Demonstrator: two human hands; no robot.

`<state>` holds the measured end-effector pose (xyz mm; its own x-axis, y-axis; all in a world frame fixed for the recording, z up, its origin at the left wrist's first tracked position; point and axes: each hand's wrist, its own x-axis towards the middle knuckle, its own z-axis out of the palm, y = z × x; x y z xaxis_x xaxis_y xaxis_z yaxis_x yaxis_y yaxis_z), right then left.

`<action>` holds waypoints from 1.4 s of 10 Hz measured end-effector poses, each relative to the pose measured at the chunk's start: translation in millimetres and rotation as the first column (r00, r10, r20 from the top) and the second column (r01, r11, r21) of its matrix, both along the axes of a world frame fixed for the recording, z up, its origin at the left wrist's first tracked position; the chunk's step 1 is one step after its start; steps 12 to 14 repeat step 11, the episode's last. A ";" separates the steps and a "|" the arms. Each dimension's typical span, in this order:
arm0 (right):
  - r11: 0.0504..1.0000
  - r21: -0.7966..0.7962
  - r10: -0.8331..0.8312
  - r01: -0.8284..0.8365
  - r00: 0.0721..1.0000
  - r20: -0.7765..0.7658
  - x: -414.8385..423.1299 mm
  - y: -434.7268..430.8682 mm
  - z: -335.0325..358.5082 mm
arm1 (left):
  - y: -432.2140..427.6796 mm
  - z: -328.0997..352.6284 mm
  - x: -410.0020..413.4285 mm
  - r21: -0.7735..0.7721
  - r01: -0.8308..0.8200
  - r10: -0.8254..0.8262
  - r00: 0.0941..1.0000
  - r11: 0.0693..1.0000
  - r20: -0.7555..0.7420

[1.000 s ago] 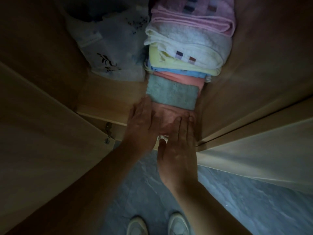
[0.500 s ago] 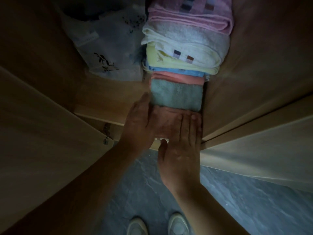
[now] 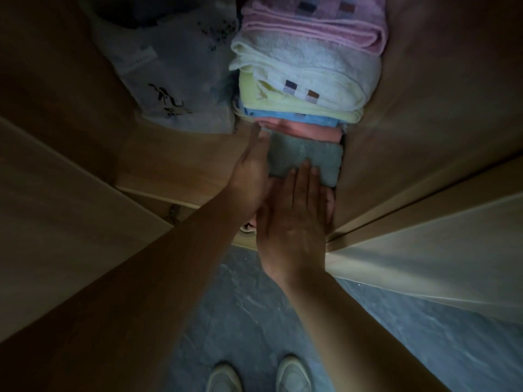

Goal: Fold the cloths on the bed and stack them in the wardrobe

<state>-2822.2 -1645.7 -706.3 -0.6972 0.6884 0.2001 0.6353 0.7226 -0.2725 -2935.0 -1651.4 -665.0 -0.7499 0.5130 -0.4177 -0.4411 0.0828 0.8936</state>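
Note:
A stack of folded cloths stands on the wardrobe shelf (image 3: 175, 176) against the right wall: a pink towel (image 3: 314, 26) on top, then a white towel (image 3: 305, 69), a yellow one (image 3: 283, 104), a blue one (image 3: 319, 119), a salmon one (image 3: 305, 131), a grey-green cloth (image 3: 308, 157) and a reddish cloth (image 3: 329, 202) at the bottom. My left hand (image 3: 252, 174) lies flat along the stack's left side. My right hand (image 3: 294, 222) lies flat on the front of the lowest cloths, fingers together, covering most of the reddish one.
A pale plastic bag (image 3: 175, 80) with dark print sits on the shelf left of the stack. Open wardrobe doors (image 3: 56, 236) flank both sides, the right one (image 3: 438, 250) close to my wrist. Grey floor (image 3: 254, 321) and my shoes (image 3: 294, 374) are below.
Both hands have slid further in along the stack. The lower cloths have gone deeper onto the shelf, and my right hand now covers more of the reddish cloth.

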 end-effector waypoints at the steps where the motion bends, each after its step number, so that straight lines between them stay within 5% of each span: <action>1: 1.000 0.014 0.004 -0.004 1.000 0.018 1.6 2.8 -5.6 | 3.2 -2.1 3.5 -0.016 0.045 -0.045 0.999 0.999 0.003; 3: 1.000 -0.003 0.003 -0.003 1.000 0.005 1.0 1.9 0.5 | -15.8 -6.0 -5.4 -0.137 0.129 -0.149 0.977 0.982 -0.149; 4: 0.999 0.025 0.032 -0.030 0.998 -0.055 4.6 0.5 7.8 | -40.2 -14.7 -5.9 -0.183 0.070 -0.170 0.771 0.981 -0.613; 5: 0.995 0.057 0.079 -0.077 0.996 -0.037 1.8 2.9 12.9 | -49.6 -24.4 -3.2 -0.326 0.124 -0.349 0.341 0.937 -0.873; 6: 0.997 0.081 0.011 -0.017 0.998 0.062 -19.0 19.0 18.3 | -39.6 -20.7 -5.1 -0.491 0.213 -0.532 0.237 0.845 -0.813; 7: 0.996 0.057 -0.074 0.072 0.997 0.035 -38.1 39.6 22.1 | -24.1 -11.9 -14.6 -0.624 0.272 -0.681 0.274 0.732 -0.679; 9: 0.999 -0.008 -0.042 0.046 0.953 0.300 -45.9 51.9 18.8 | -22.6 -20.5 -20.6 -0.782 0.220 -0.812 0.190 0.583 -0.551; 10: 0.997 -0.047 -0.040 0.055 0.962 0.271 -46.4 52.1 21.7 | -21.2 -18.7 -22.3 -0.766 0.239 -0.801 0.236 0.597 -0.550; 11: 0.998 -0.007 -0.065 0.067 0.984 0.169 -42.8 46.6 24.9 | -32.5 -9.9 -14.3 -0.623 0.257 -0.674 0.292 0.739 -0.679; 14: 0.998 -0.007 -0.065 0.067 0.984 0.169 -42.8 46.6 24.9 | -32.5 -9.9 -14.3 -0.623 0.257 -0.674 0.292 0.739 -0.679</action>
